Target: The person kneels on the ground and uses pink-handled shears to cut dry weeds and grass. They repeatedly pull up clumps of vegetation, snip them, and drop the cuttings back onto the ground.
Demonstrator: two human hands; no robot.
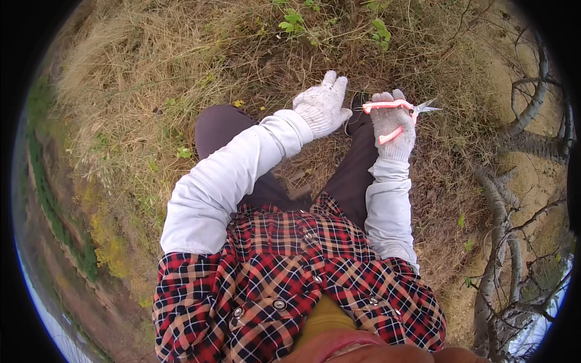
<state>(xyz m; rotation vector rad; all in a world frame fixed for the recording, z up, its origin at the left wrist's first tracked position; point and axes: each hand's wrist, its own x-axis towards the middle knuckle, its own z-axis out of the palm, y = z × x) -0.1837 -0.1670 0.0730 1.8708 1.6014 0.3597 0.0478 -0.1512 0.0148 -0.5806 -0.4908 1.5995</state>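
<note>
My left hand [323, 105], in an off-white knit glove, reaches over the dry grass between my knees. Its fingers and thumb are spread, and I see nothing in its grasp. To its right, my right hand [394, 131] is palm up in a dirtier knit glove, holding pruning snips [391, 105] with coral-pink handles. One handle lies across the fingers, the other against the palm. The slim metal blades [426, 107] stand slightly apart and point right, away from my left hand. A dark shoe [356, 115] shows between the two hands.
Dry grass [136, 59] and green-leaved sprigs [292, 22] cover the ground ahead. Bare grey tree branches [494, 218] with thin twigs rise at the right. My bent knee [222, 127] is at the left. On the far left the land falls away to shrubs [106, 240].
</note>
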